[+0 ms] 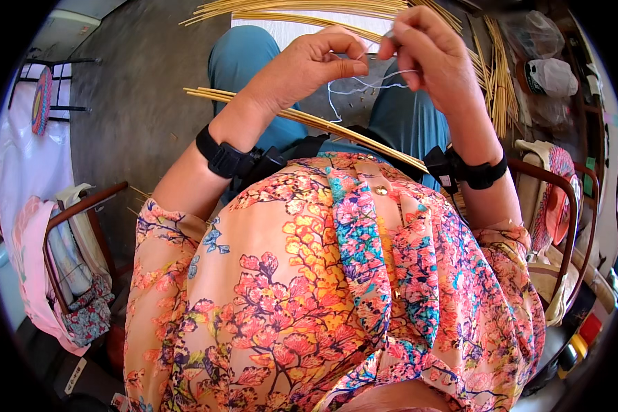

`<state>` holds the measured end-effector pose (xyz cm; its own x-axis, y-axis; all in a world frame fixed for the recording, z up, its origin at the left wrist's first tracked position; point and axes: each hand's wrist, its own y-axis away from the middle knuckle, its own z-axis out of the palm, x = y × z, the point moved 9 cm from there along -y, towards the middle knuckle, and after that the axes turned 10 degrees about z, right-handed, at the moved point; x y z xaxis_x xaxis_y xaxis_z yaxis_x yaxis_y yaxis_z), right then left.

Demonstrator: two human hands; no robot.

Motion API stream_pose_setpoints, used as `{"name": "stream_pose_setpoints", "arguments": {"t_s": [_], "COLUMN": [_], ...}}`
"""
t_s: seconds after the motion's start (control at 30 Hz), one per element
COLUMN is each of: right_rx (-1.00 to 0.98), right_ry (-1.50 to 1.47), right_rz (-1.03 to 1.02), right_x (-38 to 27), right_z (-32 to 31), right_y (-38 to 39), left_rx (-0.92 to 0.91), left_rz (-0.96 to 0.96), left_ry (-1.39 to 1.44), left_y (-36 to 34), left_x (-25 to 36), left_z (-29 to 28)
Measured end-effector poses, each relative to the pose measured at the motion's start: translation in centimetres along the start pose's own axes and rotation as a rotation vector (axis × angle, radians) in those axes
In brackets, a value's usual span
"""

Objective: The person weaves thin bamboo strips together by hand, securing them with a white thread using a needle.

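My left hand [326, 58] is closed in a pinch on a thin white thread [353, 89], which hangs in loops over my lap. My right hand [429, 58], close to its right, is raised with its fingertips pinched on a small grey object [390, 34], too small to make out. A few long yellow sticks [350, 135] lie diagonally across my lap below both hands. More sticks [288, 14] lie beyond my knees on a white board [268, 33].
At my left are a dark stand with a woven round mat [42, 99] and a chair with cloths [31, 254]. At my right are bundled sticks [501, 82], plastic bags [549, 75] and a chair frame [563, 185] with cloths.
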<state>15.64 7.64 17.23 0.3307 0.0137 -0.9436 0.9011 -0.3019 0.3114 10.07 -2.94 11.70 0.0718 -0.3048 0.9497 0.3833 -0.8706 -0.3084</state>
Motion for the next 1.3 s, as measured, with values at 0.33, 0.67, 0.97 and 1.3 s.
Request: {"name": "stream_pose_setpoints", "arguments": {"t_s": [0.33,0.67,0.97,1.3], "right_rx": [0.461,0.528,0.432,-0.27], "right_ry": [-0.268,-0.787,-0.535,0.133], "right_rz": [-0.143,-0.055,-0.104,0.286], "right_x": [2.9,11.0,8.2,10.2], "right_z": [-12.3,-19.5,-17.1,2.1], "right_y": [2.7,2.7,1.5,-1.4], "left_rx": [-0.028,0.095,0.088,0.082], "left_rz": [0.015,-0.303,-0.471,-0.454], "left_ry": [0.279,0.339,0.394,0.38], "left_y": [1.6,2.9,3.4,2.9], "left_x": [0.8,-5.0,-6.9,-6.2], "left_z": [-1.0,-1.2,-0.3,-0.3]}}
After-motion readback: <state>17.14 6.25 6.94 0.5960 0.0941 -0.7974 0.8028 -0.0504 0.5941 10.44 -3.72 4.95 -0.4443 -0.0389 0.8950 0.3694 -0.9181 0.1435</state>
